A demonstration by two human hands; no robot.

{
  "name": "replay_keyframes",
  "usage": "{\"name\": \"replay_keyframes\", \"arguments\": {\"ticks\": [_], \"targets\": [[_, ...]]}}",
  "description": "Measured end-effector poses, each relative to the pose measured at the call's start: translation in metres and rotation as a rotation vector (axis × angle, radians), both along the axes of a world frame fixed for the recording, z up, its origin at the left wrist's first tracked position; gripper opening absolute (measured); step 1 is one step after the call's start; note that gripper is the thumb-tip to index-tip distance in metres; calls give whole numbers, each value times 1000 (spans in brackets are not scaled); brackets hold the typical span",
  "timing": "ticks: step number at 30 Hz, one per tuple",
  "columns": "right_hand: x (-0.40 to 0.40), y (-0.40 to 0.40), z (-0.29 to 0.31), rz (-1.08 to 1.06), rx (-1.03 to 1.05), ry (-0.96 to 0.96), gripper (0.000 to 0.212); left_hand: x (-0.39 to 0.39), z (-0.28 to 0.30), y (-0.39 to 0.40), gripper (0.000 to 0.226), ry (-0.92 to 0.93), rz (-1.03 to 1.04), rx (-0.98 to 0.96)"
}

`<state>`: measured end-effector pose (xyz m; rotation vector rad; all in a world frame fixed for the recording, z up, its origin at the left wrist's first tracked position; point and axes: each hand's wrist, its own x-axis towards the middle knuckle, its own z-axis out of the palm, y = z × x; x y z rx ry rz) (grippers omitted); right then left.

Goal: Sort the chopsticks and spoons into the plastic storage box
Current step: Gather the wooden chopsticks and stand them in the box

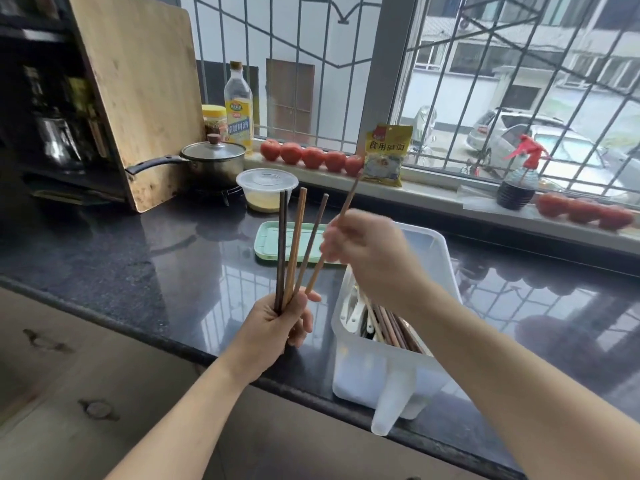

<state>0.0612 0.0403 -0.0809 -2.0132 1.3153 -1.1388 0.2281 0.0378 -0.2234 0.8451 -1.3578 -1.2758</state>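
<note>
Centrally in the frame, a fan of wooden chopsticks (294,244) stood upright, their lower ends gripped in the curled fingers of the left hand (277,327) at lower centre. Just to the right, the right hand (363,251) pinched a single chopstick (346,206) near its middle, its tip slanting toward the upper right; motion blur hid the exact finger placement. Below that hand sat the plastic storage box (377,372), at the near edge of the dark polished surface (173,265), already holding more chopsticks (394,327) along one side and white spoons (353,313) beside them. The sticks looked light, stiff and smooth, likely to slip or roll if held loosely, so a firm pinch near the middle or the thick end seemed the safest hold. Behind the box lay a green tray (270,242), then a lidded container (266,188), and a row of tomatoes (311,156) on the windowsill across the upper middle.
</note>
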Motion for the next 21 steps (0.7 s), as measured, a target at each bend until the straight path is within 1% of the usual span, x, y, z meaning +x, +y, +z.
{"name": "replay_keyframes", "arguments": {"ticks": [2,3,4,5,6,7,10,11,12,13,15,17,21], "targets": [[-10,6,21,-194,-189,-397,18,1,1,-1,35,11,23,12],[-19,8,34,-294,-314,-508,20,1,1,-1,36,27,32,24],[-30,8,44,-384,-424,-503,20,1,1,-1,36,46,35,37],[-40,6,51,-449,-494,-393,19,1,0,-2,37,56,34,48],[-48,0,51,-486,-494,-197,20,1,-1,-3,39,56,34,54],[-52,-6,49,-498,-411,39,22,1,-2,-4,41,52,33,57],[-48,-18,20,-442,62,721,27,0,-1,-6,44,89,19,60],[-46,-20,10,-418,148,892,27,0,0,-6,40,104,13,58],[-44,-22,0,-397,194,989,27,0,0,-6,33,107,14,52],[-43,-25,-7,-378,232,1029,26,-1,0,-6,26,98,22,44],[-44,-28,-18,-343,316,1036,20,-2,-1,-7,17,55,43,32],[-45,-28,-22,-312,376,1044,14,-2,-2,-7,16,14,56,25],[-43,-24,-24,-269,434,1051,5,-1,-5,-9,17,3,63,17]]}}
